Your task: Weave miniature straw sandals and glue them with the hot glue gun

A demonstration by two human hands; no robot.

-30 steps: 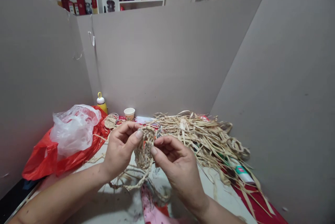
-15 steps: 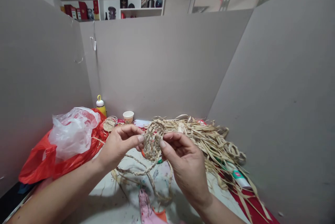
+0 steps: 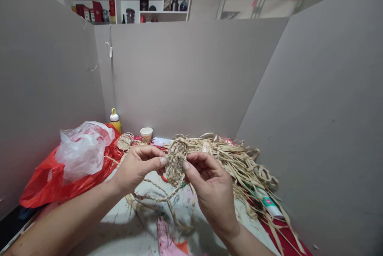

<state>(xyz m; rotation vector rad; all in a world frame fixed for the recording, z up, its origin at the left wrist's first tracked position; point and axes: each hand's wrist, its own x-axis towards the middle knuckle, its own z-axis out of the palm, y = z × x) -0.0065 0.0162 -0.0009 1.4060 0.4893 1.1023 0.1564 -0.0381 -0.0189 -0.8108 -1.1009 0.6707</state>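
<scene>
A small oval piece woven from braided straw (image 3: 176, 164) is held up above the table between both hands. My left hand (image 3: 140, 166) pinches its left edge between thumb and fingers. On the opposite edge, my right hand (image 3: 209, 180) grips it with the thumb in front and the fingers curled behind. From the piece's lower end a long straw braid (image 3: 155, 199) hangs down in loops onto the white tabletop (image 3: 119, 224). Below the loops lies a pink item with an orange part (image 3: 167, 238), whose kind I cannot make out.
A heap of dry straw strips (image 3: 233, 164) covers the back right, beside a white-and-green tube (image 3: 272, 208). Red and clear plastic bags (image 3: 80, 152) lie at left. Behind stand a yellow bottle (image 3: 115, 122), a paper cup (image 3: 146, 134) and another woven piece (image 3: 125, 141). Grey partitions (image 3: 179, 76) surround the table.
Both hands keep their hold on the woven straw piece, which has tilted very slightly. The whole view has shifted a little.
</scene>
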